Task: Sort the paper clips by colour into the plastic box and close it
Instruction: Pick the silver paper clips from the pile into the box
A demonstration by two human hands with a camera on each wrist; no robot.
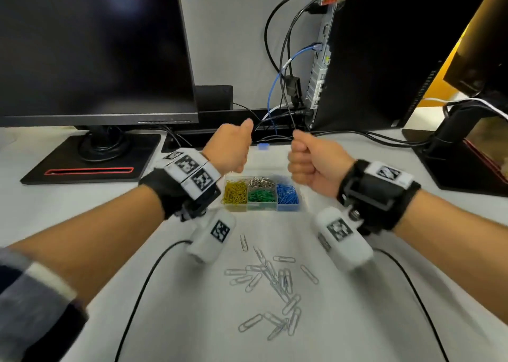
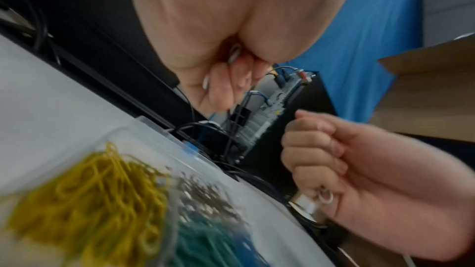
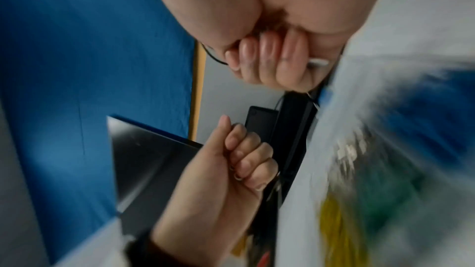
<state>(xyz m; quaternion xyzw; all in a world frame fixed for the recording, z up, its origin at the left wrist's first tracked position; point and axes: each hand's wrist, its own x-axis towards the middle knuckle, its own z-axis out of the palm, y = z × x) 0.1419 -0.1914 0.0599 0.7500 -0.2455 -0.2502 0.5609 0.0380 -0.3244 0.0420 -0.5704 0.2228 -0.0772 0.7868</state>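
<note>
- Right now the plastic box (image 1: 262, 207) is lying open on the white table (image 1: 82, 218), long axis running left to right, its clear lid (image 1: 270, 159) folded back towards the monitors.
- Yellow clips (image 1: 234, 193) are filling the left compartment, green clips (image 1: 261, 195) the middle front, silver clips (image 1: 260, 182) the middle back, blue clips (image 1: 287, 193) the right.
- Both fists are hovering above the lid: the left hand (image 1: 229, 148) curled with the thumb poking forward, the right hand (image 1: 310, 162) curled with knuckles facing left.
- Each wrist view is showing white clips (image 2: 205, 82) peeping from that hand's clenched fingers, so both are holding clips (image 3: 318, 62).
- Roughly twenty white clips (image 1: 275, 282) are lying scattered near the front, pointing all ways; the exact count is blurring.
</note>
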